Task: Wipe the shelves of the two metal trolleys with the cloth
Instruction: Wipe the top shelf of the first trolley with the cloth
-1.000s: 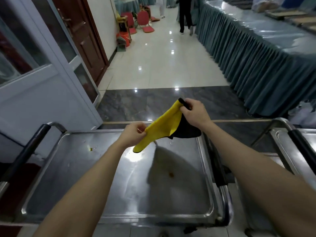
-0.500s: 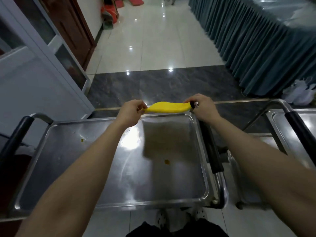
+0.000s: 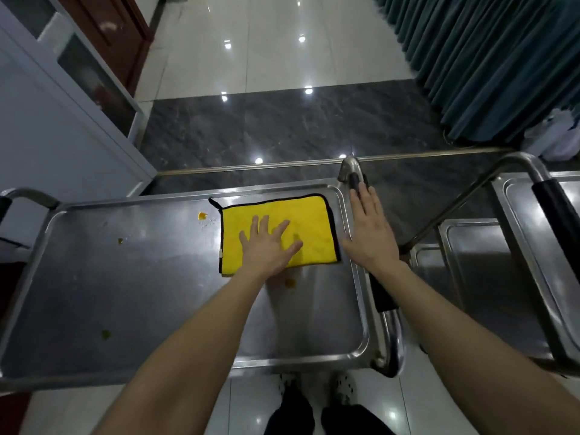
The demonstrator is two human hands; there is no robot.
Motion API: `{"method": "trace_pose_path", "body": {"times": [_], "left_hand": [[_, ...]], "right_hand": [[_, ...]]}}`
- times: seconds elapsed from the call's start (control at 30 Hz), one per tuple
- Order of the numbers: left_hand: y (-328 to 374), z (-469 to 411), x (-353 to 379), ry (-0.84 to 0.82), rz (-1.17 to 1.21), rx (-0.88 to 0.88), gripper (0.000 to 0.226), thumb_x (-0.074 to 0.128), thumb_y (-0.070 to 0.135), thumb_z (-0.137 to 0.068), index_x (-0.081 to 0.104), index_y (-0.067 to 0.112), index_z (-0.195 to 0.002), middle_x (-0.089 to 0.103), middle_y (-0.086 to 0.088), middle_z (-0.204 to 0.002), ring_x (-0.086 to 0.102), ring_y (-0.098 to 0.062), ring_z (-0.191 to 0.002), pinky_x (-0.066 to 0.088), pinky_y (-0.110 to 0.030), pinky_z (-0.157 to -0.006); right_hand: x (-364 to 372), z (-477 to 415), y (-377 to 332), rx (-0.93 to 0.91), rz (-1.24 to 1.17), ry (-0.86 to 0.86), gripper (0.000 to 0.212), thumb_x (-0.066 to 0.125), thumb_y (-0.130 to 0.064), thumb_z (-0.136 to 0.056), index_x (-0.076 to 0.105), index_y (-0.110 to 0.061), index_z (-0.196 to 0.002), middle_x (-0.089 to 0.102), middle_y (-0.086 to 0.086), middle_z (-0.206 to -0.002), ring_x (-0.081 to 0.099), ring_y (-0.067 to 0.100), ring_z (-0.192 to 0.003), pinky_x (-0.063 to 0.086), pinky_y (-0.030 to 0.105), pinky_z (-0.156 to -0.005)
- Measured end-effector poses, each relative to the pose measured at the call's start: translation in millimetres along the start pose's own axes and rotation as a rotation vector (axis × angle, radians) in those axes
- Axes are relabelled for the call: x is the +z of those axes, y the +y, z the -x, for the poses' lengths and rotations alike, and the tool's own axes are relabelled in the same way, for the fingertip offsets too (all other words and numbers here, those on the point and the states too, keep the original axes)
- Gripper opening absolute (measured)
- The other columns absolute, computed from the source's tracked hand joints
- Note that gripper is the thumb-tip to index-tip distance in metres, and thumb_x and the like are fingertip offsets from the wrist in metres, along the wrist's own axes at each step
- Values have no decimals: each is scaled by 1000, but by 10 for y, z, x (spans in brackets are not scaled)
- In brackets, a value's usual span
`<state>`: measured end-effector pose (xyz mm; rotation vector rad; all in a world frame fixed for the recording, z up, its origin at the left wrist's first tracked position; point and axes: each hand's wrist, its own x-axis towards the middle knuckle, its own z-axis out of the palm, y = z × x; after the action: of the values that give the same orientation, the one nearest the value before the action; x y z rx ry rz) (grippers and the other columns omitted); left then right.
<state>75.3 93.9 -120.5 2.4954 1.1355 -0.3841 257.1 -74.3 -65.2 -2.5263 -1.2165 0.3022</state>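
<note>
The cloth [image 3: 310, 221] is spread flat in the far right corner of the top shelf [image 3: 141, 309], so that its whole face meets the metal. It is pressed down by the left hand [image 3: 266, 246], palm flat and fingers splayed, with nothing gripped; a broad, even push is probably intended. The right hand [image 3: 370, 233] is laid flat with straight fingers over the handle [image 3: 384, 296] and the shelf's right rim, likely to steady the trolley against rolling; firm contact cannot be told. Orange spots [image 3: 202, 216] are left uncovered: one just beside the cloth's far left corner, one near the left wrist, others well to the left. The second trolley [image 3: 489, 277] is parked to the right, untouched. The wiping is judged barely begun.
</note>
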Motion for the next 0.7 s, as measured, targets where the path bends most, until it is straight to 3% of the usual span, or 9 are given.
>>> {"method": "trace_pose_path", "body": {"times": [0.07,0.13,0.3,0.47,0.7], "left_hand": [[73,-152,212,3,1,-48,94,23,99,-89,-1,56,-169,-23,-3,-180,-28,-38,-164,-8,-78,-123],[139,-316,412,5,12,-82,99,17,105,-82,-13,60,-165,-34,0,-176,-36,-40,-160,-13,-85,-117],[304,-883,612,98,10,-103,101,6,110,-76,-15,62,-163,-32,1,-177,-35,-45,-159,-19,-88,-108],[380,-1250,596,165,-25,-111,104,3,109,-76,-12,59,-165,-29,0,-178,-31,-45,-161,-22,-87,-108],[382,-724,731,164,-44,-82,98,4,103,-85,-8,53,-169,-25,-1,-180,-28,-38,-164,-15,-83,-116]], "right_hand": [[46,10,21,10,-15,41,100,69,-7,-91,11,-19,-171,-3,-2,-180,-8,18,-165,19,36,-129],[67,14,53,3,-37,60,104,69,1,-84,15,-18,-170,-1,-3,-180,-7,16,-165,19,25,-120],[56,27,21,-27,-100,122,89,46,3,-85,23,-14,-169,8,-1,-180,-1,16,-166,15,19,-119],[27,7,-2,-12,-120,129,98,54,13,-81,22,-16,-170,8,-4,-180,-2,13,-166,19,21,-118],[-16,-1,-50,-20,-142,112,88,54,7,-87,26,-14,-168,10,-1,-179,-1,17,-166,21,26,-123]]}}
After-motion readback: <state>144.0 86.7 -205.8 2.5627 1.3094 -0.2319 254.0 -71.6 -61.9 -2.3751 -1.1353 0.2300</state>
